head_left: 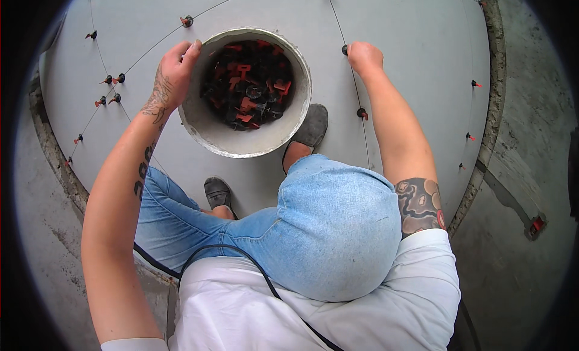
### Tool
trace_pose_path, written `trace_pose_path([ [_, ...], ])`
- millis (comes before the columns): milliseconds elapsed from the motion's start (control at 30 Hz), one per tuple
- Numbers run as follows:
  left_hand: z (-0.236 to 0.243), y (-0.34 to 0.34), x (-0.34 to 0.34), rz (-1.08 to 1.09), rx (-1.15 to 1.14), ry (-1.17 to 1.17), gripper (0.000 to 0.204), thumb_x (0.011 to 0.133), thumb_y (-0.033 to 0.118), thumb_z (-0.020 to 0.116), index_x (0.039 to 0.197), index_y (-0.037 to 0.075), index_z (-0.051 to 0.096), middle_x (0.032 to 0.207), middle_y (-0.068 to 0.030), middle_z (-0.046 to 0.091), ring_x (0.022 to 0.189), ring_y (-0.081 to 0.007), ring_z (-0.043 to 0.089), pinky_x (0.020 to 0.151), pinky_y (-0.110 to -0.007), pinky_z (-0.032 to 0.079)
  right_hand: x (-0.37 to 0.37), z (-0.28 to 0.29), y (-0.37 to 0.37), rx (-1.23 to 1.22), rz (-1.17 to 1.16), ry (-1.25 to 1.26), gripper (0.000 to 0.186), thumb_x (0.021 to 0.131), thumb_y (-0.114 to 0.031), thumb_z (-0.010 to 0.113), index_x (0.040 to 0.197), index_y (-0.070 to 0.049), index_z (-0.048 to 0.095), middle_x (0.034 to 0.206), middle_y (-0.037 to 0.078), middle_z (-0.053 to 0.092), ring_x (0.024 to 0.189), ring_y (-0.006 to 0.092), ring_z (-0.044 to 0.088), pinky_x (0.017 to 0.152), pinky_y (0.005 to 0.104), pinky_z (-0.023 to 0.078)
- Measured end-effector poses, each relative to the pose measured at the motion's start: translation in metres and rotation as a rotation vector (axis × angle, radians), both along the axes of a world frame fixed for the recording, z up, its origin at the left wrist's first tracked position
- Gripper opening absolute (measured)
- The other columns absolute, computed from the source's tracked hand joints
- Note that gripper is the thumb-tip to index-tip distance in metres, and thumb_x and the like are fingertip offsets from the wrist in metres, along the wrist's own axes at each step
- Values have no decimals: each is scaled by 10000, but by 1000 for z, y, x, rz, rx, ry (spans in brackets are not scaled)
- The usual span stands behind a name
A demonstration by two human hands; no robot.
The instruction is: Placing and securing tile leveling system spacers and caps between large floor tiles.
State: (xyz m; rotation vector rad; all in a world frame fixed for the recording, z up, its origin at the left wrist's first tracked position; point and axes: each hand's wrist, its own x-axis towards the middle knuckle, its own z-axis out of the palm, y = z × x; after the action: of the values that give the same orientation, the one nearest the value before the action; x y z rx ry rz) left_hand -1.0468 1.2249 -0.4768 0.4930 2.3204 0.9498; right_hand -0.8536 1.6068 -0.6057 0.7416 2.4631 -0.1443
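Note:
My left hand is closed on the left rim of a round grey bucket, with the thumb up on the edge. Inside lies a heap of black and red tile levelling spacers. To the right of the bucket, my right hand is closed in a fist at a tile joint. The black round base of a tile levelling spacer shows at its left side; the fingers hide the rest. Further down the same joint stands another spacer with a red handle.
Large grey tiles cover the floor, with several spacers, such as this one, in their thin joints. A rough edge borders bare concrete. My shoes rest on the tiles. A black cable crosses my lap.

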Motion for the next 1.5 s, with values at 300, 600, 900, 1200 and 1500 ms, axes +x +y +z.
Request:
trace_pose_path([
  [300,1,0,-1,-10,-23,10,528,948,485,465,877,-33,540,728,-139,504,730,-212,490,724,-343,433,-11,-12,-11,-16,-609,10,390,930,-351,461,926,-54,714,946,174,703,890,373,664,762,456,527],
  [600,1,0,-2,1,-4,-9,527,944,483,473,888,-35,552,734,-139,516,737,-215,506,733,-343,441,1,-1,9,25,284,-14,198,847,-113,525,891,-63,712,966,154,702,909,334,673,732,438,539],
  [900,0,0,1,7,-4,8,541,943,496,469,876,-37,539,732,-138,513,735,-209,501,726,-342,439,7,-2,16,16,451,94,176,845,-56,500,831,-69,675,877,145,683,855,339,662,707,454,529],
  [1200,-1,1,1,2,-11,13,546,944,500,461,874,-37,533,746,-135,522,744,-217,497,737,-345,436,-3,-5,-5,-41,-449,30,265,809,-217,546,914,-54,727,961,192,698,876,357,677,736,434,541],
  [1500,0,1,0,5,6,12,549,946,500,455,860,-40,513,728,-140,490,726,-222,474,720,-351,428,8,-2,22,5,478,121,187,823,-113,541,864,-46,711,924,153,704,864,337,677,734,415,546],
])
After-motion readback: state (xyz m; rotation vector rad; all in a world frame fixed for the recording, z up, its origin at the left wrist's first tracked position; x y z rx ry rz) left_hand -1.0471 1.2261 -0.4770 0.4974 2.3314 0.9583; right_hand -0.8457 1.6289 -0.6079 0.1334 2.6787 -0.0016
